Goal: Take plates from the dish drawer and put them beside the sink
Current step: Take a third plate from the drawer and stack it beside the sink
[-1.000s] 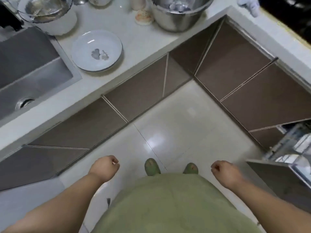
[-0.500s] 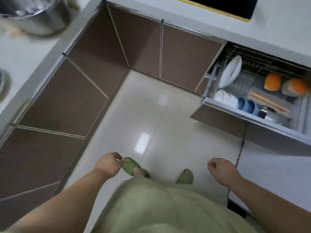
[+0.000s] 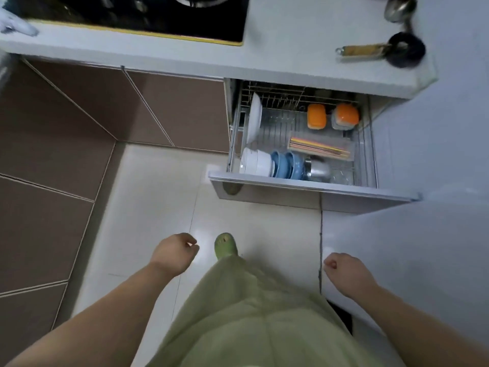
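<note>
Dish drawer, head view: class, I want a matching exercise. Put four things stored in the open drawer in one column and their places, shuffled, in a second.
Things
1. white plate
2. blue bowls
3. orange containers
4. box of coloured sticks

Places in the dish drawer
a. back right
b. left side, standing on edge
c. front row
d. middle, lying flat

Pairs: 1-b, 2-c, 3-a, 4-d

White plate (image 3: 255,122), blue bowls (image 3: 287,165), orange containers (image 3: 316,116), brown cabinet doors (image 3: 174,109), green slipper (image 3: 225,245), black hob (image 3: 158,19)
</note>
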